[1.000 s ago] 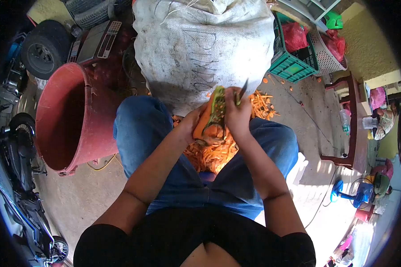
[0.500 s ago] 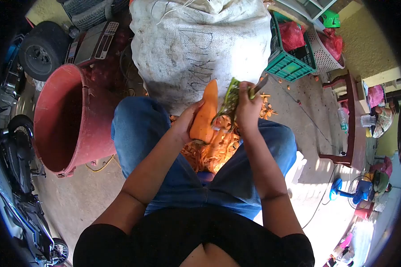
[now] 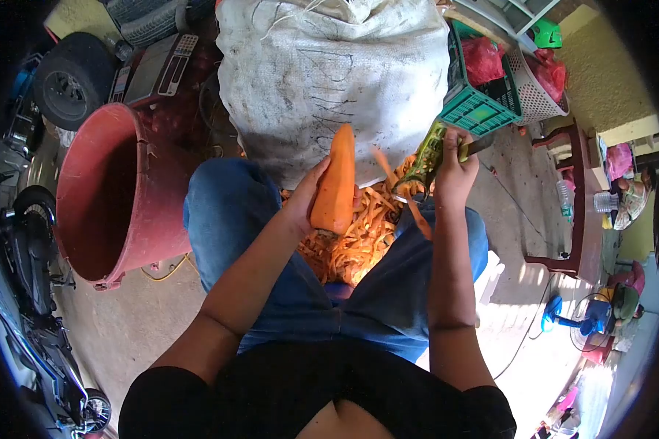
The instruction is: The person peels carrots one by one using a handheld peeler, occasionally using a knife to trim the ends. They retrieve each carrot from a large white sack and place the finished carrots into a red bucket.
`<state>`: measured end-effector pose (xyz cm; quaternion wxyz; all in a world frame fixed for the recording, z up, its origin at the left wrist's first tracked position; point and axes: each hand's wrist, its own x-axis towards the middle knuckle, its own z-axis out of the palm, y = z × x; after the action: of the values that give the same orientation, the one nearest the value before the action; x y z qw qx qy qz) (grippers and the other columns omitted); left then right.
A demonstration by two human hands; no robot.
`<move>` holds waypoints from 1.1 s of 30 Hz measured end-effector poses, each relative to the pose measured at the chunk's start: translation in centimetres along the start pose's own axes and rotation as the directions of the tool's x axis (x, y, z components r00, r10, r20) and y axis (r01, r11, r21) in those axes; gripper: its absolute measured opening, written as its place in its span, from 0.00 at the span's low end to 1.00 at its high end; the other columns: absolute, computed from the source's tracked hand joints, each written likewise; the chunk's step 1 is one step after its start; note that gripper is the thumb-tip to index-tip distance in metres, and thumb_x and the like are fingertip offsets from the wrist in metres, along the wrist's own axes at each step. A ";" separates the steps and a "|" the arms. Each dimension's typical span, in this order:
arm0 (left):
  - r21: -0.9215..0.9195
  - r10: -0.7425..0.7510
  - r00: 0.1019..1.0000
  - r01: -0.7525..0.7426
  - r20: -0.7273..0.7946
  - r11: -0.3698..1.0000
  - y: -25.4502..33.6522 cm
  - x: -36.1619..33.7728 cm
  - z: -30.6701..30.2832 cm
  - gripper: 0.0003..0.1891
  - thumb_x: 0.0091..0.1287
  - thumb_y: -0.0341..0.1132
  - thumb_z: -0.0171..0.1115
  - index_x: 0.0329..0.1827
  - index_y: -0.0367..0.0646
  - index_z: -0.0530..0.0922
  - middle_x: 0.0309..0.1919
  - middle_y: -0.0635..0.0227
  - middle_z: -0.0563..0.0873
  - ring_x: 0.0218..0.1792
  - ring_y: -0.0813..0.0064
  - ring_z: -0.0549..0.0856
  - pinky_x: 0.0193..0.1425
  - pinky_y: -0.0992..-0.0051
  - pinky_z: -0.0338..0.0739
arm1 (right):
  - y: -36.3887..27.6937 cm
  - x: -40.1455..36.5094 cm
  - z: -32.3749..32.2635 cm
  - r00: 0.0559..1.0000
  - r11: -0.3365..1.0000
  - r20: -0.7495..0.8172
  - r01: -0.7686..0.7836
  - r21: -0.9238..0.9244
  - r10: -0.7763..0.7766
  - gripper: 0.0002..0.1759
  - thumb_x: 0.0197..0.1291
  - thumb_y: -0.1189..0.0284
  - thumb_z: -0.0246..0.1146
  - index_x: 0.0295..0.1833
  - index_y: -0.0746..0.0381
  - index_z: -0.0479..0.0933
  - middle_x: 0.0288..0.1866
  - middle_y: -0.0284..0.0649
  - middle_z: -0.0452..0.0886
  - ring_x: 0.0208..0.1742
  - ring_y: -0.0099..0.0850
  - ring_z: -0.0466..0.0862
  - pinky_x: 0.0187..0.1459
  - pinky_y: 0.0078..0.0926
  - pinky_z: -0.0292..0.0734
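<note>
My left hand [image 3: 307, 201] is closed round the thick lower part of a large orange carrot [image 3: 335, 186], its narrow tip pointing up and away from me. My right hand [image 3: 456, 172] grips a green peeler [image 3: 429, 157] with holes along its body, apart from the carrot and to its right. A dark, blade-like piece [image 3: 481, 145] sticks out on the far side of that fist; I cannot make out what it is. Strips of peel [image 3: 417, 219] hang in the air by the peeler's head. Between my knees lies a heap of orange peelings [image 3: 348, 249].
A bulging white sack [image 3: 329, 80] stands straight ahead. To the left are a large red tub [image 3: 161, 197], a scale [image 3: 161, 69] and a wheel [image 3: 73, 80]. A green crate [image 3: 483, 110] and a white basket [image 3: 534, 95] stand at the far right, with a wooden frame [image 3: 582, 197] nearer.
My right hand has moved the peeler away from the carrot, to the right, and peel strips are now flying off. My left hand holds the carrot in nearly the same place, slightly more upright.
</note>
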<state>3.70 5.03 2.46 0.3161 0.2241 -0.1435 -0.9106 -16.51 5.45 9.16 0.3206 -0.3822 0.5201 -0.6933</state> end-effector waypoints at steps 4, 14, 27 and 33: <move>-0.010 -0.035 0.992 0.034 -0.120 0.999 0.4 -0.5 1.3 0.24 0.61 0.54 0.38 0.43 0.40 0.68 0.27 0.57 0.77 0.25 0.64 0.77 0.27 0.70 0.74 | -1.2 -0.3 0.3 0.980 0.913 0.097 -0.199 0.356 0.176 0.11 0.57 0.64 0.52 0.32 0.62 0.68 0.20 0.28 0.67 0.21 0.18 0.67 0.23 0.15 0.63; -0.006 -0.008 0.992 0.007 -0.126 1.000 0.0 0.0 0.8 0.24 0.61 0.53 0.40 0.43 0.38 0.67 0.26 0.56 0.76 0.27 0.66 0.77 0.28 0.70 0.74 | 0.0 -0.6 1.4 0.920 0.917 -0.153 -0.319 0.238 0.360 0.12 0.56 0.65 0.54 0.32 0.64 0.70 0.26 0.33 0.71 0.29 0.21 0.70 0.32 0.19 0.65; -0.168 0.029 0.999 -0.036 -0.044 0.985 -1.0 -0.6 1.4 0.22 0.61 0.50 0.44 0.50 0.42 0.66 0.36 0.63 0.77 0.37 0.67 0.78 0.44 0.69 0.74 | 2.8 -5.3 6.0 0.983 0.960 0.120 -0.100 -0.260 0.135 0.11 0.55 0.70 0.53 0.31 0.68 0.71 0.20 0.40 0.73 0.23 0.25 0.71 0.28 0.24 0.67; 0.041 -0.177 0.976 0.173 0.128 0.984 -1.5 -0.8 -0.6 0.23 0.60 0.52 0.44 0.46 0.41 0.68 0.30 0.61 0.78 0.32 0.68 0.79 0.41 0.70 0.75 | 3.9 -1.6 4.2 0.984 0.869 -0.160 -0.006 -0.495 -0.084 0.10 0.53 0.71 0.54 0.29 0.69 0.73 0.20 0.44 0.75 0.21 0.30 0.72 0.25 0.26 0.66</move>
<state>3.81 6.60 1.61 0.2214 0.1804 -0.1573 -0.9454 -11.88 3.74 5.77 0.1512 -0.3990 0.6980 -0.5750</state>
